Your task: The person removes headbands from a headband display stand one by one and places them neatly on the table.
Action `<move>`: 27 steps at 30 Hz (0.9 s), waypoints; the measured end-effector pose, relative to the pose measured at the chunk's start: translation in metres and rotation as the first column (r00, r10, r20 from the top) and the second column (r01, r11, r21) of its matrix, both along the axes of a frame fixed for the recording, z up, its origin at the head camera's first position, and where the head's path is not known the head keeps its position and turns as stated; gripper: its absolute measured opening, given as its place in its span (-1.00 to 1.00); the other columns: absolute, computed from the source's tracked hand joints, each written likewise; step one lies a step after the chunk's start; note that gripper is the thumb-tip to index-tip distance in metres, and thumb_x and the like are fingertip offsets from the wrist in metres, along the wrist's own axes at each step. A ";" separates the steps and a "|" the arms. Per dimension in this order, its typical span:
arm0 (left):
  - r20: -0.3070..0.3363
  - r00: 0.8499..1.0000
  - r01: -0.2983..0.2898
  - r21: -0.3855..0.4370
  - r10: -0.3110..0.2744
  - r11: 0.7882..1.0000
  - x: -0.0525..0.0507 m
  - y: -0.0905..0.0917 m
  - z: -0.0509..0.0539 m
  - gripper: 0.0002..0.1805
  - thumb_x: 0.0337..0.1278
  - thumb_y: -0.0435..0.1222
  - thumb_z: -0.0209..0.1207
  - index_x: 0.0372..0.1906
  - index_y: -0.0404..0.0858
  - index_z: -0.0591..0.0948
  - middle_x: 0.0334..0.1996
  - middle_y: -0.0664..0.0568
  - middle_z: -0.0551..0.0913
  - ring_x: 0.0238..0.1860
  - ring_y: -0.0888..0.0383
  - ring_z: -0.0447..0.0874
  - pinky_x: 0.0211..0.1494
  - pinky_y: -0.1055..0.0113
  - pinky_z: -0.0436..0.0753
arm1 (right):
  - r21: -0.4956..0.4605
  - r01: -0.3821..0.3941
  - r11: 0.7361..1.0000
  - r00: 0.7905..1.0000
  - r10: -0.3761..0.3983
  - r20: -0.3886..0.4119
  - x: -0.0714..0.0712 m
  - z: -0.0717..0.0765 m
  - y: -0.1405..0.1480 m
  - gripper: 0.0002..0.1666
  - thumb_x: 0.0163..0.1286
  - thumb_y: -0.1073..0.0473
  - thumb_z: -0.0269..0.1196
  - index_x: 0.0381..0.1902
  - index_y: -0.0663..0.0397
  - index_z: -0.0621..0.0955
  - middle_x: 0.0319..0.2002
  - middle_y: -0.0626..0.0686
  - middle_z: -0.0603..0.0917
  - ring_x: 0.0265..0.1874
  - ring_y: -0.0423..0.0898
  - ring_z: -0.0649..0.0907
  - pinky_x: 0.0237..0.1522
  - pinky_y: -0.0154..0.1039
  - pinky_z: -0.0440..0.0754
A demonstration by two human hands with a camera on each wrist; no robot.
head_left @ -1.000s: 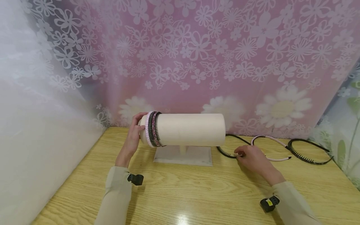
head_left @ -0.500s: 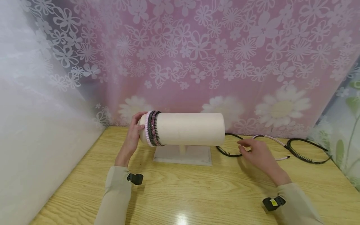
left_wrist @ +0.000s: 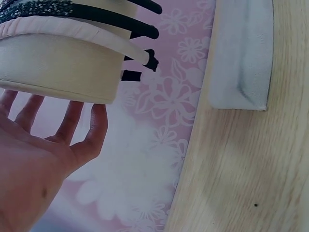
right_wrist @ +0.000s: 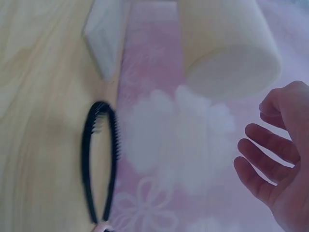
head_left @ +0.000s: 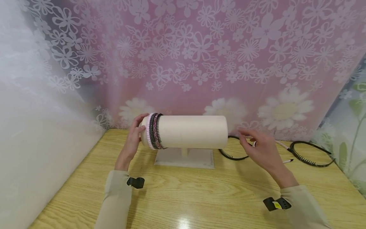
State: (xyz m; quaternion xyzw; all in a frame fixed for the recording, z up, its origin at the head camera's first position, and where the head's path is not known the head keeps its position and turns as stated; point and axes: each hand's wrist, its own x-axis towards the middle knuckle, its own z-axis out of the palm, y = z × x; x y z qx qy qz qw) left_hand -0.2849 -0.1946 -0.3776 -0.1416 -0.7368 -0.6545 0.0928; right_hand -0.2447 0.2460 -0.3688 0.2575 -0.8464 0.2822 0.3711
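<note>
Around the left end of a cream cylinder (head_left: 194, 132) sit a pale pink headband (head_left: 148, 131), a dark glittery one (head_left: 152, 131) and a pink glittery one (head_left: 156, 131) with black teeth. My left hand (head_left: 132, 141) grips that end, thumb in front; in the left wrist view the fingertips touch the rim. Right of the cylinder, my right hand (head_left: 264, 152) hovers with bent, parted fingers, holding nothing in the right wrist view. A toothed black headband (head_left: 232, 158) lies below and left of it, partly hidden by the hand.
The cylinder stands on a pale rectangular base (head_left: 186, 161) on the wooden table (head_left: 183, 194). At the right lie another black headband (head_left: 311, 163) and a pink one (head_left: 281, 144), mostly behind my right hand. A pink floral curtain (head_left: 183, 63) hangs behind.
My right hand has risen from beside the loose black headband and moved slightly right, its fingers parting. My left hand has stayed at the cylinder's end.
</note>
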 end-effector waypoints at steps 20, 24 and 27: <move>-0.173 0.984 -0.049 -0.083 0.034 0.995 -0.003 0.003 -0.012 -0.51 0.67 -0.02 -0.26 0.51 0.02 0.35 0.33 0.08 0.46 0.16 0.18 0.52 0.15 0.40 0.50 | -0.043 -0.141 0.989 0.985 0.136 -0.103 0.008 0.033 -0.048 -0.69 0.20 0.43 0.39 -0.08 0.17 0.79 -0.22 0.10 0.78 -0.26 -0.02 0.71 -0.18 -0.62 0.53; -0.175 0.984 -0.045 -0.071 0.032 0.997 -0.005 0.003 -0.013 -0.51 0.67 -0.02 -0.26 0.50 0.00 0.35 0.34 0.09 0.45 0.15 0.18 0.52 0.15 0.40 0.49 | -0.017 -0.148 0.989 0.973 0.142 -0.180 0.008 0.036 -0.057 -0.73 0.21 0.39 0.38 -0.10 0.19 0.79 -0.23 0.13 0.76 -0.20 0.04 0.68 -0.19 -0.40 0.53; -0.163 0.986 -0.047 -0.066 0.035 0.997 -0.005 0.003 -0.012 -0.51 0.67 -0.01 -0.26 0.50 -0.01 0.35 0.36 0.08 0.43 0.16 0.17 0.50 0.15 0.41 0.48 | -0.008 -0.157 0.988 0.966 0.152 -0.211 0.006 0.039 -0.064 -0.73 0.21 0.38 0.38 -0.10 0.19 0.79 -0.22 0.15 0.76 -0.15 0.09 0.68 -0.13 -0.24 0.55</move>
